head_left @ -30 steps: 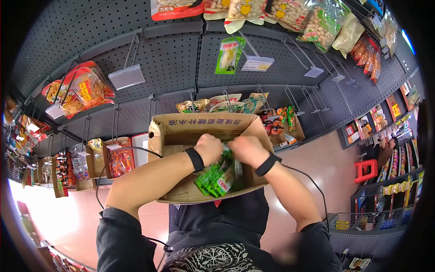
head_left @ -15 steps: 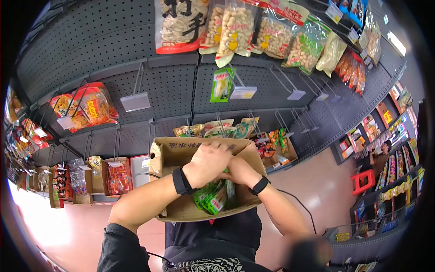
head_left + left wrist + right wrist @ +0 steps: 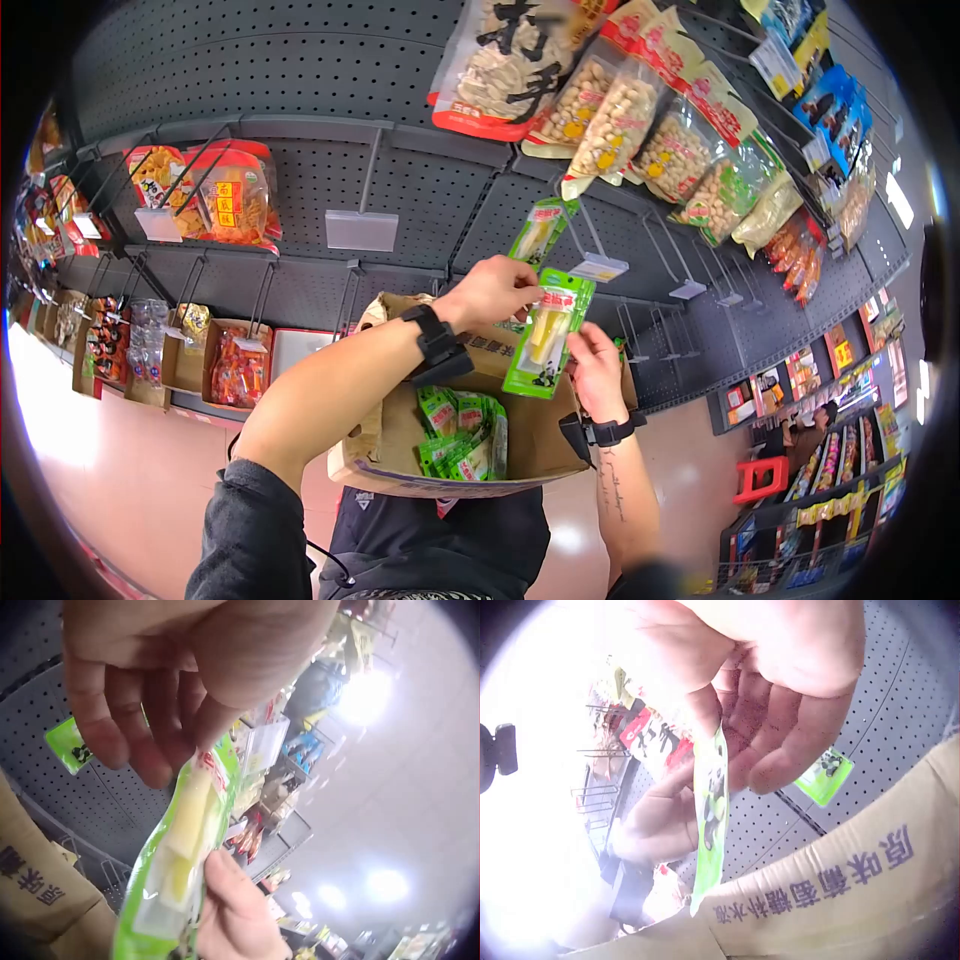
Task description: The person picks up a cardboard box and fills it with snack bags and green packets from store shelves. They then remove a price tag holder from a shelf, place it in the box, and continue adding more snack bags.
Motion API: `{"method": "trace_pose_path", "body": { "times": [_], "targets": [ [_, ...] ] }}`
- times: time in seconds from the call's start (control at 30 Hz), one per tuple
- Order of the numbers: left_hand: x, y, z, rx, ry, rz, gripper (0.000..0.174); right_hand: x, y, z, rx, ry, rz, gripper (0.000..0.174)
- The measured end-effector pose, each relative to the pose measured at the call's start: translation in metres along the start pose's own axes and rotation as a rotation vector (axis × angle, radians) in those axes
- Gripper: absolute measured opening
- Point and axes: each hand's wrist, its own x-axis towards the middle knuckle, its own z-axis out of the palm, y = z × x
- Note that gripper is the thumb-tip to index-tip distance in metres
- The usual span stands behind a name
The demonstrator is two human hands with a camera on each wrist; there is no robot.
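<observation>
A green-edged snack packet (image 3: 549, 335) with pale yellow pieces inside is held up over the far side of an open cardboard box (image 3: 540, 430). My left hand (image 3: 495, 292) pinches its upper left edge between thumb and fingers. On its right edge, lower down, my right hand (image 3: 598, 370) pinches it with the thumb on the near side. The right wrist view shows the packet (image 3: 711, 817) nearly edge-on between both hands. Inside the box lie several similar green packets (image 3: 463, 435). Just behind my left hand, one like packet (image 3: 543, 232) hangs on a shelf hook.
Peanut bags (image 3: 612, 125) hang above right, and red snack bags (image 3: 225, 195) hang at left. Bare hooks with a price tag holder (image 3: 361, 230) stick out of the grey pegboard. Small boxes of sweets (image 3: 240, 365) line the lower shelf. A red stool (image 3: 762, 480) stands in the right aisle.
Both hands were down in the box, close together; they have risen out of it with one green packet spread between them. The head view has shifted, so the shelves appear moved.
</observation>
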Motion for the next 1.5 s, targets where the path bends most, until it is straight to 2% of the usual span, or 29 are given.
{"method": "trace_pose_path", "body": {
  "times": [0.03, 0.1, 0.2, 0.23, 0.27, 0.3, 0.4, 0.6, 0.7, 0.8, 0.83, 0.97, 1.03, 1.07, 1.1, 1.2, 1.23, 1.3, 1.33, 1.37, 1.4, 1.43, 1.5],
  "targets": [
    [0.002, 0.002, 0.002, 0.049, 0.026, 0.006, 0.022, 0.005, -0.002, -0.001, 0.068, 0.061, 0.029, 0.023],
    [0.007, -0.007, 0.009, 0.139, 0.087, 0.123, 0.023, 0.011, -0.025, 0.018, 0.175, 0.139, -0.03, 0.023],
    [0.008, -0.008, 0.016, 0.193, 0.155, 0.157, 0.026, 0.031, -0.021, 0.011, 0.206, 0.123, -0.093, 0.021],
    [0.009, -0.006, 0.017, 0.189, 0.154, 0.156, 0.026, 0.037, -0.021, 0.014, 0.213, 0.133, -0.188, 0.019],
    [0.01, -0.003, 0.019, 0.18, 0.242, 0.229, 0.027, 0.042, -0.021, 0.017, 0.218, 0.142, -0.282, 0.017],
    [0.011, 0.001, 0.02, 0.172, 0.333, 0.301, 0.028, 0.046, -0.022, 0.019, 0.216, 0.142, -0.277, 0.017],
    [0.023, 0.015, 0.015, 0.149, 0.334, 0.239, 0.027, 0.053, -0.032, 0.03, 0.322, 0.137, -0.295, 0.013],
    [0.032, 0.006, 0.02, 0.146, 0.38, 0.232, 0.027, 0.062, -0.03, 0.028, 0.272, 0.124, -0.269, 0.014],
    [0.028, 0.008, 0.02, 0.058, 0.348, 0.171, 0.027, 0.064, -0.032, 0.026, 0.251, 0.136, -0.249, 0.015],
    [0.031, 0.012, 0.018, 0.083, 0.367, 0.134, 0.027, 0.072, -0.033, 0.027, 0.252, 0.168, -0.2, 0.017],
    [0.038, 0.009, 0.015, 0.169, 0.427, 0.152, 0.027, 0.08, -0.033, 0.029, 0.255, 0.165, -0.201, 0.017],
    [0.071, 0.003, -0.002, 0.314, 0.584, 0.124, 0.027, 0.127, -0.03, 0.03, 0.113, 0.19, -0.26, 0.025],
    [0.087, 0.001, -0.012, 0.369, 0.587, 0.123, 0.026, 0.152, -0.033, 0.034, -0.017, 0.201, -0.276, 0.03],
    [0.094, 0.001, -0.015, 0.43, 0.62, 0.109, 0.025, 0.172, -0.026, 0.028, -0.132, 0.192, -0.371, 0.033],
    [0.101, 0.002, -0.019, 0.491, 0.652, 0.097, 0.024, 0.192, -0.018, 0.018, -0.266, 0.196, -0.389, 0.031],
    [0.111, 0.004, -0.024, 0.529, 0.669, 0.071, 0.024, 0.192, -0.035, 0.033, -0.566, 0.329, -0.38, 0.029],
    [0.111, 0.002, -0.024, 0.54, 0.689, 0.047, 0.025, 0.19, -0.039, 0.032, -0.558, 0.34, -0.369, 0.029],
    [0.095, 0.011, -0.029, 0.612, 0.656, 0.087, 0.027, 0.18, -0.034, 0.024, -0.654, 0.378, -0.505, 0.026],
    [0.086, 0.012, -0.032, 0.617, 0.653, 0.111, 0.036, 0.17, -0.027, 0.017, -0.521, 0.356, -0.481, 0.026],
    [0.073, 0.015, -0.031, 0.567, 0.698, 0.132, 0.036, 0.157, -0.025, 0.009, -0.384, 0.343, -0.463, 0.027],
    [0.054, 0.022, -0.027, 0.556, 0.664, 0.135, 0.033, 0.139, -0.026, 0.001, -0.403, 0.295, -0.388, 0.029],
    [0.035, 0.03, -0.021, 0.543, 0.639, 0.147, 0.031, 0.105, -0.047, 0.007, -0.272, 0.247, -0.138, 0.025],
    [-0.004, 0.034, -0.001, 0.653, 0.322, 0.104, 0.025, 0.063, -0.056, 0.005, -0.349, 0.019, 0.03, 0.024]
  ]
}}
